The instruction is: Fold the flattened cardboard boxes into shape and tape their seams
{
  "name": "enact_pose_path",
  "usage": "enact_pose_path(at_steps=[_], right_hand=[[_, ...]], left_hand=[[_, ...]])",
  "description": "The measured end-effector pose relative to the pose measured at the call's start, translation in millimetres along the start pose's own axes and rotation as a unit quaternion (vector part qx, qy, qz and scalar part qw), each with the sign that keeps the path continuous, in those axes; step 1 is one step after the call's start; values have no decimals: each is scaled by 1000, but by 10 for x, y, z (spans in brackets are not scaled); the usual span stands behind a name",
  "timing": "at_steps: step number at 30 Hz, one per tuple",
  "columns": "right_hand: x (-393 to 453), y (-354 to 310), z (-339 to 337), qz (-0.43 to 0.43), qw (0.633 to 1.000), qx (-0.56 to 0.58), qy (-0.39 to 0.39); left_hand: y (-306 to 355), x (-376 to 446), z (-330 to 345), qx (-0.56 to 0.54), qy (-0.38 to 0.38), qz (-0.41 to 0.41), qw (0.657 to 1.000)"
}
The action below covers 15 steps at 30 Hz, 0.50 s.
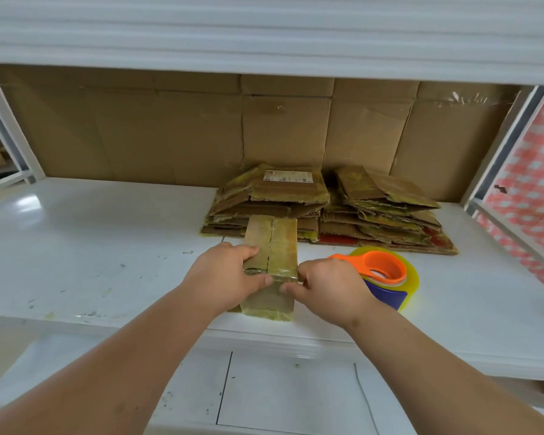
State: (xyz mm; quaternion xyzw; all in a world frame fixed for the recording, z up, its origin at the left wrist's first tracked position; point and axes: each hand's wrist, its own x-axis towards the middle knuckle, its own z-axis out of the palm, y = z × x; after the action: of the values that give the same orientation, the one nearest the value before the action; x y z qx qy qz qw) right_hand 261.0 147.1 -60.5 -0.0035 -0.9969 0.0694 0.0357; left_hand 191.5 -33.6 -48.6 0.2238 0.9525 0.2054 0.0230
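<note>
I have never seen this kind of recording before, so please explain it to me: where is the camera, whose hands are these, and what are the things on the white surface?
There is no machine here. The single picture comes from a camera worn on a person's head, looking forward and down at that person's own bare arms.

Both hands hold a small folded cardboard box standing on a white shelf. The left hand grips its left side; the right hand pinches its near right edge. Shiny tape covers the box.

Beside the right hand lies a tape dispenser, orange and blue, with a yellowish roll. Behind the box are two piles of flattened boxes, waiting to be folded. Large brown cardboard sheets line the back.
</note>
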Motion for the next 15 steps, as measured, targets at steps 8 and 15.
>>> enact_pose_path(at_steps=[8, 15], right_hand=[[-49, 36, -74, 20, 997, 64, -40], [-111, -7, 36, 65, 989, 124, -41]], left_hand=[[-5, 35, 3, 59, -20, 15, 998], [-114, 98, -24, 18, -54, 28, 998]])
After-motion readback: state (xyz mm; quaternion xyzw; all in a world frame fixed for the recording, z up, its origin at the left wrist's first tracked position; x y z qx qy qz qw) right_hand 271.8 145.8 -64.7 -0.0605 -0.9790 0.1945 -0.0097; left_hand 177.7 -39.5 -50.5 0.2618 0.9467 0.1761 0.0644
